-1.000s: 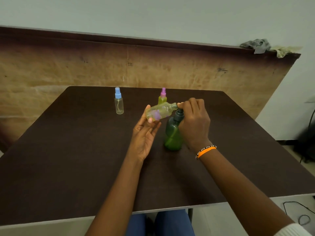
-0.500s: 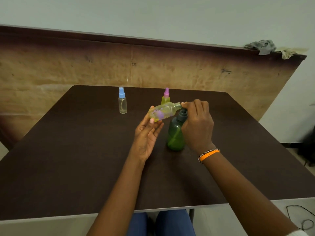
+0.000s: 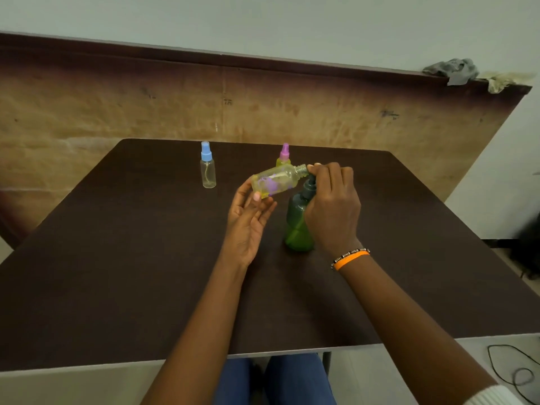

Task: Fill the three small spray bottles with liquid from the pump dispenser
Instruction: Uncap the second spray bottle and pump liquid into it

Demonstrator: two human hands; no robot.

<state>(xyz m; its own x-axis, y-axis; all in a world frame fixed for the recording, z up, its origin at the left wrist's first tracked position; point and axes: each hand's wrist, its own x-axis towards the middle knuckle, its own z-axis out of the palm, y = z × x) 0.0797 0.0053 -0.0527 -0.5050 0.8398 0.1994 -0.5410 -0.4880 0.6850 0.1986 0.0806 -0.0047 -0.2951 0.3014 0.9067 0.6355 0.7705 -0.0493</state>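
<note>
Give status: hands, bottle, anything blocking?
Left hand holds uncapped bottle tilted, neck at pump. Right hand on green dispenser pump head. Blue-capped bottle clear, untouched. Nothing blocking.

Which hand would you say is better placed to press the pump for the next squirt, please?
Right. The right hand already sits curled over the pump dispenser head, while the left hand holds the uncapped spray bottle tilted, neck toward the nozzle.
</note>
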